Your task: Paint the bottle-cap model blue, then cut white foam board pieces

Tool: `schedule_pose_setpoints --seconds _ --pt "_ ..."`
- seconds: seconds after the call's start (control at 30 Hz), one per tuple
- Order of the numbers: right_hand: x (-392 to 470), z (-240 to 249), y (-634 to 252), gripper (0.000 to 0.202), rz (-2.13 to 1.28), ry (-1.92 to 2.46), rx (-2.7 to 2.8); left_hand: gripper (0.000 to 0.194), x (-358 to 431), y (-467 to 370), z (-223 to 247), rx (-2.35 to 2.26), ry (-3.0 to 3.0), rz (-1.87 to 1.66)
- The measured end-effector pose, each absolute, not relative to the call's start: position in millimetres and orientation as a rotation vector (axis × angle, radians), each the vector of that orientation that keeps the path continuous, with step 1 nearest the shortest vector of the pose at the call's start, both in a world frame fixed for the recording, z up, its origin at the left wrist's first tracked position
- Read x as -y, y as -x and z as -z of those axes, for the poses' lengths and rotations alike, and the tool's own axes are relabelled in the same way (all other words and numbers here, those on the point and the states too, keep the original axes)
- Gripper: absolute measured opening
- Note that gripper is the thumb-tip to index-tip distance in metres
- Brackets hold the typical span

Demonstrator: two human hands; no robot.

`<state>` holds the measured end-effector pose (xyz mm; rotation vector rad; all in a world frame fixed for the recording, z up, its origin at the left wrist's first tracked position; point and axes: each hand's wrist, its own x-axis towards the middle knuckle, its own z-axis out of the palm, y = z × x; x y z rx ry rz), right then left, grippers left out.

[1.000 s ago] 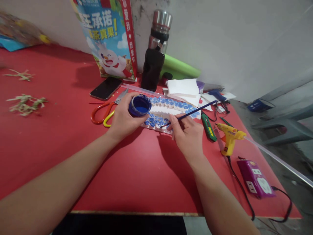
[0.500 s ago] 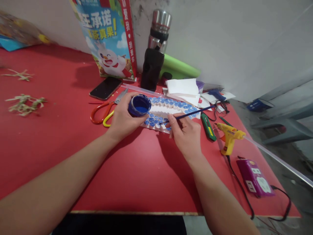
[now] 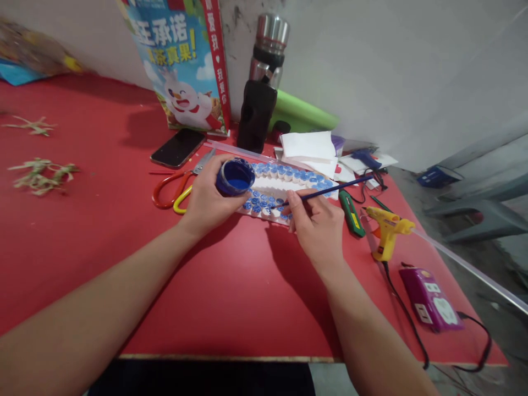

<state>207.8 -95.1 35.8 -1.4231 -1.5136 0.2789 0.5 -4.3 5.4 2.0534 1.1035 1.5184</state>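
My left hand [image 3: 210, 199] is wrapped round a small jar of blue paint [image 3: 235, 177], tilted so that its inside shows. A thin blue paintbrush [image 3: 325, 190] is pinched in my right hand [image 3: 315, 223], its tip down at the near row of a white board [image 3: 270, 186]. Small round pieces stand in rows along that board, many with blue tops and a few near the brush tip still white. Whether the bristles touch a piece is too small to tell. The jar hides the board's left end.
Left of the board lie scissors [image 3: 169, 190] and a phone [image 3: 178, 148]. A printed bag [image 3: 185, 71] and a steel flask [image 3: 270, 49] stand behind. To the right are a green cutter [image 3: 351, 213], a yellow glue gun [image 3: 388, 228] and a purple power box [image 3: 431, 300] with cords.
My right hand and the paintbrush have shifted slightly to the right, the brush tip moving a little along the near row. The left hand and jar have stayed in place.
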Motion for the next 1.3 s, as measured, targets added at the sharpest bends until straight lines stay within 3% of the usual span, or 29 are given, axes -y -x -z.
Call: schedule_pose_setpoints --seconds 0.67,1.3 --pt "96.1 -35.8 -207.1 0.037 -0.326 1.471 1.544 0.059 5.0 -1.1 -6.3 -1.140 -2.036 -1.503" --pt "96.7 -35.4 -205.0 0.031 -0.311 1.442 1.549 0.057 5.9 -0.4 -7.6 -1.115 -2.044 -1.505"
